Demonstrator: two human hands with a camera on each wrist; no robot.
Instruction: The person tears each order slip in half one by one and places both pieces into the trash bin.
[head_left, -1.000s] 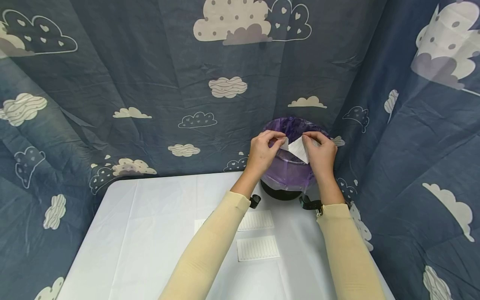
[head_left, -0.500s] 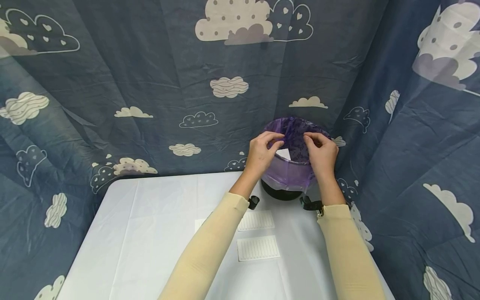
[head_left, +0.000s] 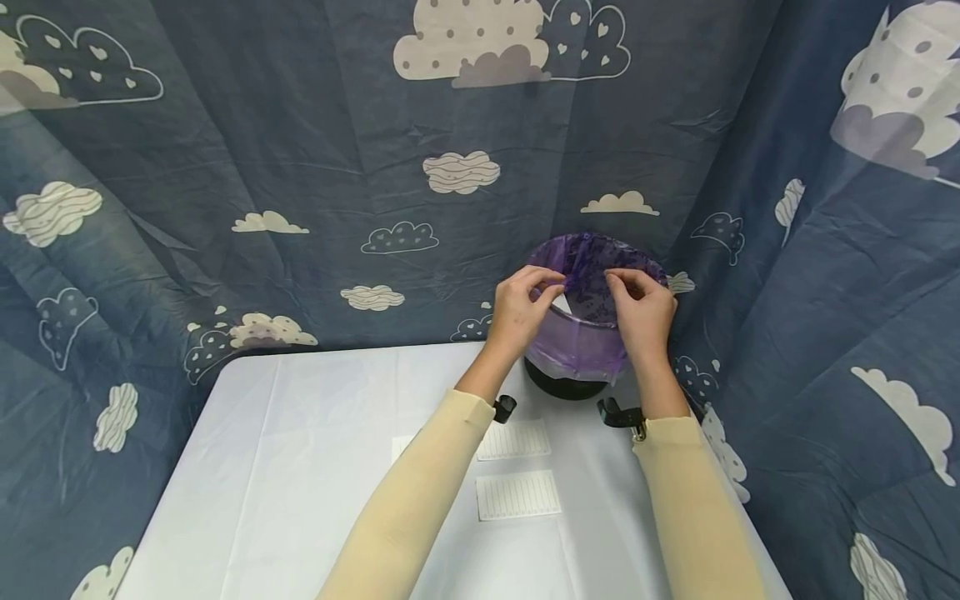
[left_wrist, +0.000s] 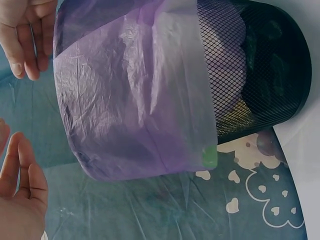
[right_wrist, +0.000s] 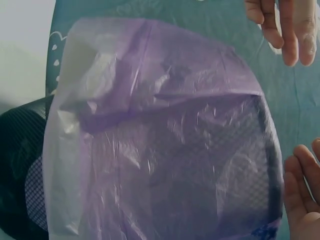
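Right hand (head_left: 647, 312) above bin (head_left: 576, 348) (purple-lined)

Behind the worktop (head_left: 300, 483) hangs a dark blue curtain (head_left: 300, 150) printed with pale clouds (head_left: 461, 172), creased fabric also flanking the worktop left and right; the worktop is white, rounded at its far left corner (head_left: 234, 368)

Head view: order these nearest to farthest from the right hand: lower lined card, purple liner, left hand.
From the right hand:
1. Purple liner: just left, partly behind it.
2. Left hand: across the liner's opening.
3. Lower lined card: on the table, left and nearer the person.
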